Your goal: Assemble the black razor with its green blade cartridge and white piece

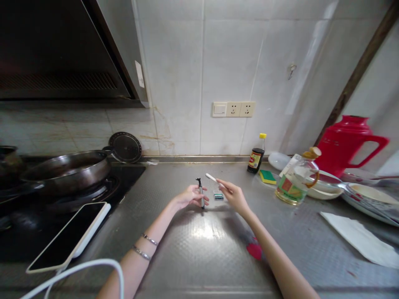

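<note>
My left hand (pixel 190 197) has its fingers closed round a slim silver-and-black handle (pixel 201 197) with a small forked black head, held upright above the counter. What kind of tool it is, I cannot tell. Pinched between the fingertips of my right hand (pixel 232 194) is a white swab-like stick (pixel 211 177), its rounded end pointing up and left towards the black head. The two are apart. Small green-and-silver batteries (pixel 218 196) lie on the steel counter (pixel 187 257) between my hands.
At left, a pan (pixel 71 168) sits on the stove, with a phone (pixel 67 236) and white cable (pixel 106 262) nearer. On the right stand a sauce bottle (pixel 255 160), a sponge (pixel 267 177), an oil jug (pixel 293 189), a red thermos (pixel 346 143), plates (pixel 370 203) and a white cloth (pixel 358 236).
</note>
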{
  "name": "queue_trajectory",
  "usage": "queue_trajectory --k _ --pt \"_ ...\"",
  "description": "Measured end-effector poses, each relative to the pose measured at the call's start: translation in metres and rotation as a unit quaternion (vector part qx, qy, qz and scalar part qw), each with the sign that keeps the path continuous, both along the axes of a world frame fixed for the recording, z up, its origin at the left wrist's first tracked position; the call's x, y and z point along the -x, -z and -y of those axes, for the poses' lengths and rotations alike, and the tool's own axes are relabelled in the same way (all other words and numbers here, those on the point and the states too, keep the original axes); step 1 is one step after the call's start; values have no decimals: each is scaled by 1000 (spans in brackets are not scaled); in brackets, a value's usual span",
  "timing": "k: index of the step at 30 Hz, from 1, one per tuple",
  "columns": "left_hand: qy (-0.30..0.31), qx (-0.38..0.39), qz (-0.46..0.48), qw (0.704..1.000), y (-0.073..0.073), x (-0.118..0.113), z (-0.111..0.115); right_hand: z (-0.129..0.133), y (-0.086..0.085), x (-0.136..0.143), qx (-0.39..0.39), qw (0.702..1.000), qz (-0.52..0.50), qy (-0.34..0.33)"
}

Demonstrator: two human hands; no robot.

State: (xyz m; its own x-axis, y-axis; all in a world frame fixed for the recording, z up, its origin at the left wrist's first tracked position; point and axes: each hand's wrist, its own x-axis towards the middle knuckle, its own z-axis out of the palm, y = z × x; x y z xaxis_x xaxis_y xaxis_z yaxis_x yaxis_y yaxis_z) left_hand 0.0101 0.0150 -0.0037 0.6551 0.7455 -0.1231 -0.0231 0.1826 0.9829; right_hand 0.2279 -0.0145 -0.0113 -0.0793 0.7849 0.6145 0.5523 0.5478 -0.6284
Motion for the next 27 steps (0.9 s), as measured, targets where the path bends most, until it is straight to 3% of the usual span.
queue_trajectory --k 6,20,27 --pt "-60 -52 1 997 1 -8 0 1 1 5 29 997 -61 -23" --pt "-60 -82 -9 995 4 -15 0 8 -5 9 18 997 5 -77" --pt "-58 -84 -15 995 3 -15 1 9 -7 8 5 998 2 -67"
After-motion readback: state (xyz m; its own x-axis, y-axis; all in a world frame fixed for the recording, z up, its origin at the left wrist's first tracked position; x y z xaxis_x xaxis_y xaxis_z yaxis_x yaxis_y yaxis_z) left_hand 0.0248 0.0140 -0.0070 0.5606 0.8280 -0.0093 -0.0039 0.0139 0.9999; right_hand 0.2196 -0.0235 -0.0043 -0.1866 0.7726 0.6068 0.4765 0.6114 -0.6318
